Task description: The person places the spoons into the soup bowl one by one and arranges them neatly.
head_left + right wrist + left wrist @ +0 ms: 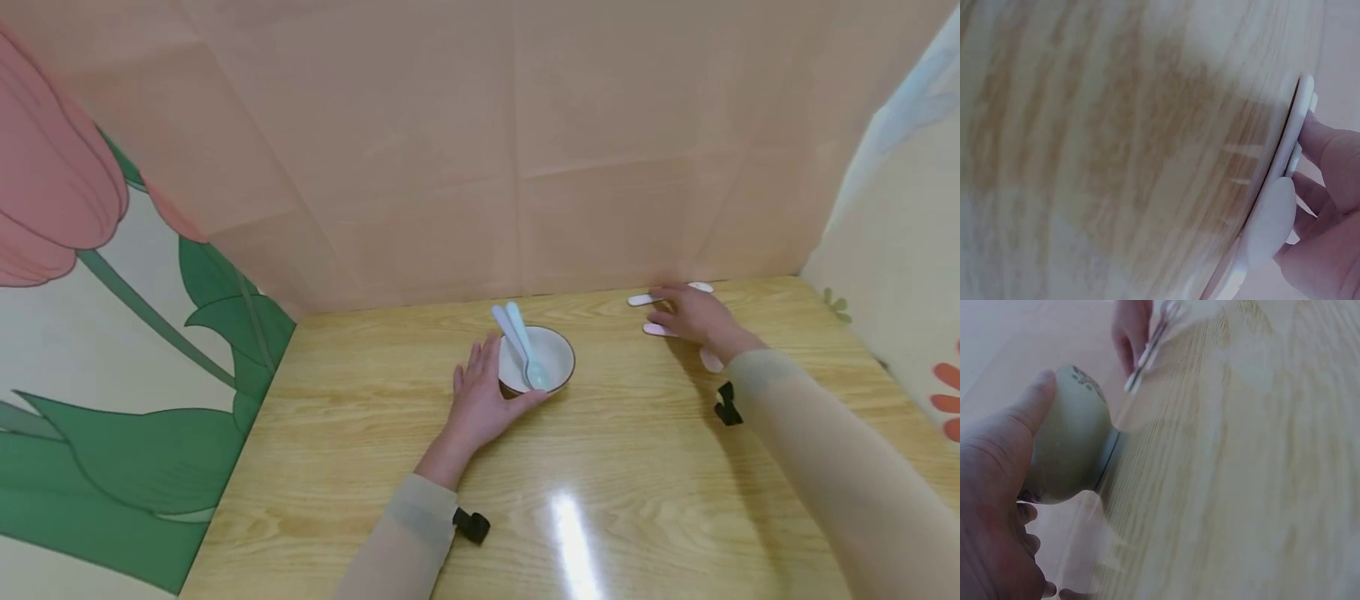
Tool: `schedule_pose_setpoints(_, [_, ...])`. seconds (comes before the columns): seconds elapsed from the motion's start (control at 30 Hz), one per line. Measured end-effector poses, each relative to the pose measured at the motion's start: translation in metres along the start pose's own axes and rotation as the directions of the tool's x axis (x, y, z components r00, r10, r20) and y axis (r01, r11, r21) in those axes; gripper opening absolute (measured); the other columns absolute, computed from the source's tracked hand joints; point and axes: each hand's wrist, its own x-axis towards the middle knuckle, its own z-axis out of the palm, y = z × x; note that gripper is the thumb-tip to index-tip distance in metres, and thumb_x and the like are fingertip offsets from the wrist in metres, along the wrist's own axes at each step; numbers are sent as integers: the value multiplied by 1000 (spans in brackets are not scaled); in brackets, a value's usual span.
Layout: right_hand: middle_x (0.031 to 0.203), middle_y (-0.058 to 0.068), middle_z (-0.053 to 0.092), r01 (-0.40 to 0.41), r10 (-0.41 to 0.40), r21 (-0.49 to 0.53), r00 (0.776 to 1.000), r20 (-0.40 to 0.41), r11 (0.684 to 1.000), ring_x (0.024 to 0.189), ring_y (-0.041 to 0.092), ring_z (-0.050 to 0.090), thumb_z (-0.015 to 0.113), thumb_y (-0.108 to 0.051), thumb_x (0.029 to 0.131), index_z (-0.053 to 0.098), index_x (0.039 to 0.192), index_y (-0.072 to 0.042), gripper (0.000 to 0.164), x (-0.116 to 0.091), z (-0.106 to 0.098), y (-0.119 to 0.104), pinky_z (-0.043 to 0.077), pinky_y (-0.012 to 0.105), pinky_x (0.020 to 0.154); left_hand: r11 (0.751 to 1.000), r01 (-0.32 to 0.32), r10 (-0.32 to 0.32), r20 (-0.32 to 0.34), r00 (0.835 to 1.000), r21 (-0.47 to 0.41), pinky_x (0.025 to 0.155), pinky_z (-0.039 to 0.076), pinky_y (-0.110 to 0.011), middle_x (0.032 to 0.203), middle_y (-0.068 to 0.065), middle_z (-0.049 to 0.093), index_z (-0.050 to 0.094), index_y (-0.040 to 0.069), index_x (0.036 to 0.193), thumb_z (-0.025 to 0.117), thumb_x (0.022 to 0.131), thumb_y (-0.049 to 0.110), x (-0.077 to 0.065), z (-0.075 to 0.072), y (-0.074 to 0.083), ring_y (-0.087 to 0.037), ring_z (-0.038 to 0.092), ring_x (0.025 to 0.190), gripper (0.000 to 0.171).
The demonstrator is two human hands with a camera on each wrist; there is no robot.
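Note:
In the head view my left hand [483,396] holds a white bowl [557,354] with a dark rim, thumb along the near side and fingers on the left. Two spoons lean in it, a lavender spoon [506,329] and a light-blue spoon [536,372]. The left wrist view shows the bowl's outside [1072,437] with a patterned band. My right hand [693,315] reaches over a white spoon [641,300] by the back wall, fingertips at its handle and thumb apart from it. Under that hand lies a pale pink spoon [658,330], partly hidden.
The wooden table [360,417] ends at a pinkish sheet [420,208] hung behind it. Flower-printed panels stand at the left [142,333] and the right [885,250]. A black strap piece hangs by each sleeve.

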Motion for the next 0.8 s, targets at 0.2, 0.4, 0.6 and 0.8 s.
schedule_pose_setpoints(0.2, [152, 39, 54, -12, 10, -44, 999, -33, 999, 132, 64, 53, 70, -26, 110, 62, 151, 3, 50, 0, -3, 0, 42, 75, 107, 1000, -6, 5, -8, 1000, -8, 130, 8, -71, 184, -8, 19, 20, 15, 177, 77, 90, 78, 3, 2, 3, -38, 10, 169, 122])
schedule_pose_setpoints(0.4, [142, 38, 57, -62, 61, -72, 998, -18, 995, 120, 61, 55, 70, -28, 110, 68, 150, -8, 45, -3, -1, -2, 46, 73, 93, 1000, -12, 13, -9, 1000, 10, 130, 9, -71, 184, -10, 20, 21, 15, 177, 77, 90, 78, 7, 2, 4, -39, 11, 169, 121])
schedule_pose_setpoints(0.6, [133, 35, 61, -75, 74, -21, 997, -38, 997, 112, 54, 58, 73, -24, 108, 73, 145, -8, 40, -4, 0, -3, 47, 69, 88, 1000, -14, 15, -10, 1000, 19, 130, 9, -71, 183, -11, 20, 22, 14, 176, 76, 90, 78, 8, 3, 5, -39, 12, 169, 120])
schedule_pose_setpoints(0.8, [119, 31, 68, -45, 45, -3, 996, -83, 999, 100, 48, 64, 77, -20, 106, 79, 134, -5, 32, -4, -1, -3, 50, 62, 82, 1000, -17, 17, -11, 1000, 18, 129, 10, -73, 183, -11, 21, 21, 14, 177, 76, 91, 77, 9, 5, 7, -40, 12, 169, 120])
